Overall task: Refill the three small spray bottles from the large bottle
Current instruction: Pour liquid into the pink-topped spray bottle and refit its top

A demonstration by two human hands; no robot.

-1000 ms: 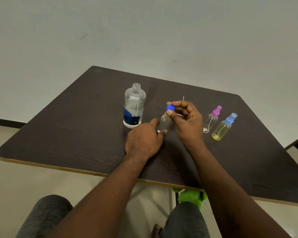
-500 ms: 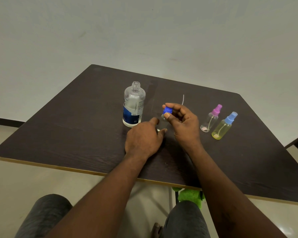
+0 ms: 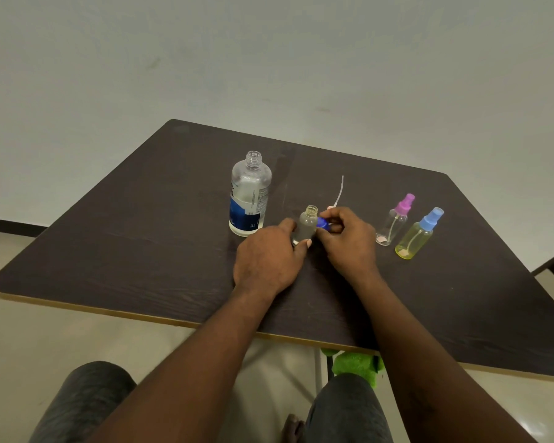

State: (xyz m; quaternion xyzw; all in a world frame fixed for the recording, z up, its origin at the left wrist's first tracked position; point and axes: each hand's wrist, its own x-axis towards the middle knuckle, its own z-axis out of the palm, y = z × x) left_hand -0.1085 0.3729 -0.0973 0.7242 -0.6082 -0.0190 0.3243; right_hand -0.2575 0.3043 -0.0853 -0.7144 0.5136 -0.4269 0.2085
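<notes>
Presently, fingers (image 3: 287,224) of the left hand (image 3: 267,263) curl round the uncapped small bottle (image 3: 307,227), which stands upright on the worktop (image 3: 141,235). Fingers (image 3: 336,214) of the right hand (image 3: 349,243) pinch its blue spray cap (image 3: 322,223) beside the neck, with the dip tube (image 3: 340,195) pointing away. The large bottle (image 3: 249,196) stands open just to the left. The pink-capped bottle (image 3: 395,220) and the yellow bottle (image 3: 417,236) stand to the right.

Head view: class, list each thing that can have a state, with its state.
Large bottle: uncapped, standing, partly full.
Small clear bottle: top off, held by left hand.
Blue spray top: off its bottle, pinched by right hand.
Pink-topped spray bottle: capped, standing.
Light-blue-topped spray bottle: capped, standing.
</notes>
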